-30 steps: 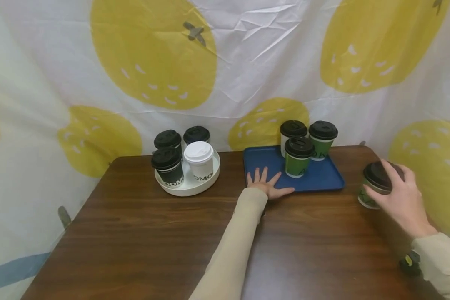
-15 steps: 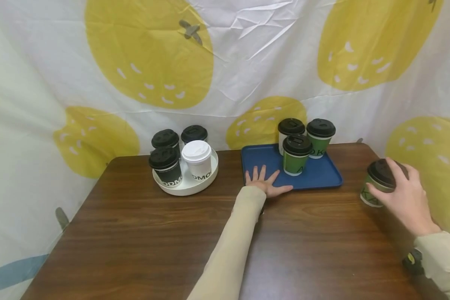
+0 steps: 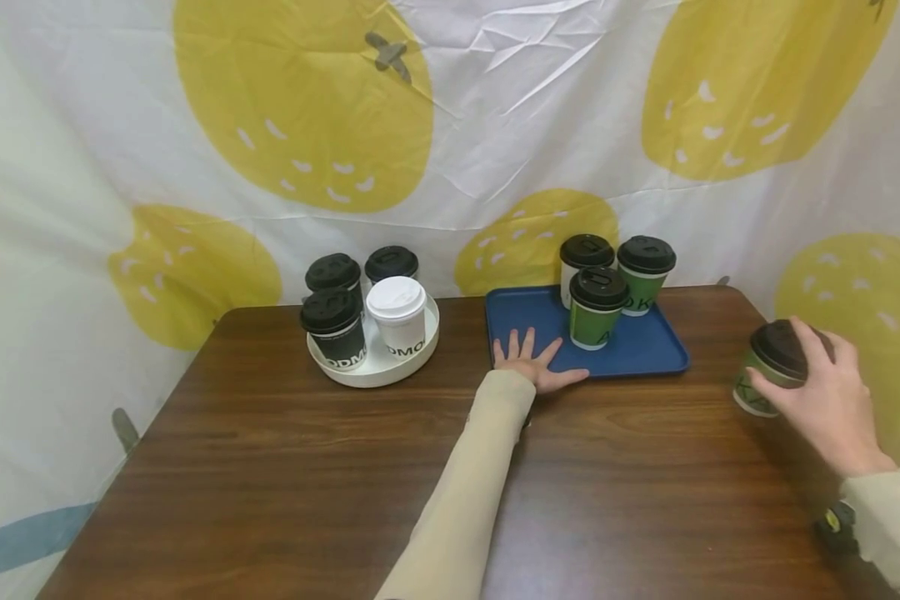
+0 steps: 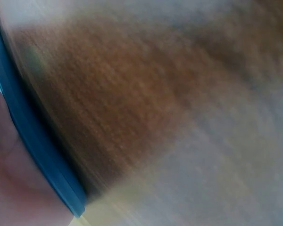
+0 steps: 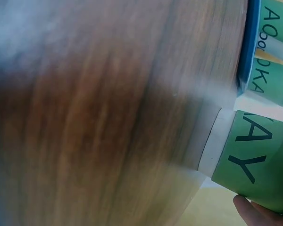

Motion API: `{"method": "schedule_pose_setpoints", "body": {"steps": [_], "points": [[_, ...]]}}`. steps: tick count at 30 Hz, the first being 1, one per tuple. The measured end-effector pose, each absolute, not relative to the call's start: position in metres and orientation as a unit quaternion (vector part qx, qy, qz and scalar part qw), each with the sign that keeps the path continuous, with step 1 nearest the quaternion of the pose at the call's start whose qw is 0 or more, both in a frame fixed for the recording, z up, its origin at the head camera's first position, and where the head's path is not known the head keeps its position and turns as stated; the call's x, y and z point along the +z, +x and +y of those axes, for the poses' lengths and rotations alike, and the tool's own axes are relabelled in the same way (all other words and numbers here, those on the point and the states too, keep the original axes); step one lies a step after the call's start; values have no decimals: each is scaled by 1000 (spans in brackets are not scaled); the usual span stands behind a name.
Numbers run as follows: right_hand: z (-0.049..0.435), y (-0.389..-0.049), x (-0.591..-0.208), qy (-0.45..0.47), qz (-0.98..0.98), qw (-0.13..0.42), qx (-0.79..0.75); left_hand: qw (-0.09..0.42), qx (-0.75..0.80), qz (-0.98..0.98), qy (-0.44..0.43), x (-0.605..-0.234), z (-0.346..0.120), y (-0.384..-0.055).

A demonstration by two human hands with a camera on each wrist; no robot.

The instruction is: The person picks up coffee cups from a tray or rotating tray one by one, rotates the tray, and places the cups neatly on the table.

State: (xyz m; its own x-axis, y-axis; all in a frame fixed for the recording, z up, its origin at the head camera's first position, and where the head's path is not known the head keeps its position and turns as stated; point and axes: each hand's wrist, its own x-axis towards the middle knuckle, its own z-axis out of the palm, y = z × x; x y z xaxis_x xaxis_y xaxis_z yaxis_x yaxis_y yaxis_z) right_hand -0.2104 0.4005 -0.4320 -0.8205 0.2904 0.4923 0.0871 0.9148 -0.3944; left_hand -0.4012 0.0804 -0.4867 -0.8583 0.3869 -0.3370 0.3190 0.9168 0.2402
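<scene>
At the table's right side my right hand [image 3: 832, 400] grips a green paper coffee cup [image 3: 756, 390] with a black lid, thumb and fingers around its upper part. The cup is roughly upright. In the right wrist view its green side [image 5: 254, 155] shows black letters, with fingertips below. My left hand [image 3: 528, 371] lies with fingers spread on the front left edge of a blue rectangular tray [image 3: 525, 312]. On that tray stand two green cups [image 3: 594, 329] and a white cup [image 3: 567, 287], all black-lidded. The tray's blue rim [image 4: 37, 141] crosses the left wrist view.
Left of the blue tray, a round white tray [image 3: 375, 382] holds several lidded cups, among them a dark cup [image 3: 342, 346] and a white cup [image 3: 405, 333]. The brown wooden table [image 3: 285, 500] ends at a fruit-patterned cloth [image 3: 495, 125] behind.
My right hand has shifted slightly to the right with the green coffee cup. The left hand, the blue tray and the other cups keep their places.
</scene>
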Motion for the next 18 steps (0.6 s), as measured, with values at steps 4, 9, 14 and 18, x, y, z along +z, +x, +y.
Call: {"method": "schedule_pose_setpoints", "body": {"steps": [4, 9, 14, 18], "points": [[401, -209, -431, -107, -938, 277, 181, 191, 92, 960, 184, -488, 80, -402], [402, -208, -432, -109, -938, 273, 184, 189, 91, 959, 189, -488, 81, -402], [407, -207, -431, -110, -945, 251, 179, 183, 94, 960, 188, -488, 81, -401], [409, -205, -428, -110, -948, 254, 158, 183, 90, 961, 184, -485, 80, -397]]}}
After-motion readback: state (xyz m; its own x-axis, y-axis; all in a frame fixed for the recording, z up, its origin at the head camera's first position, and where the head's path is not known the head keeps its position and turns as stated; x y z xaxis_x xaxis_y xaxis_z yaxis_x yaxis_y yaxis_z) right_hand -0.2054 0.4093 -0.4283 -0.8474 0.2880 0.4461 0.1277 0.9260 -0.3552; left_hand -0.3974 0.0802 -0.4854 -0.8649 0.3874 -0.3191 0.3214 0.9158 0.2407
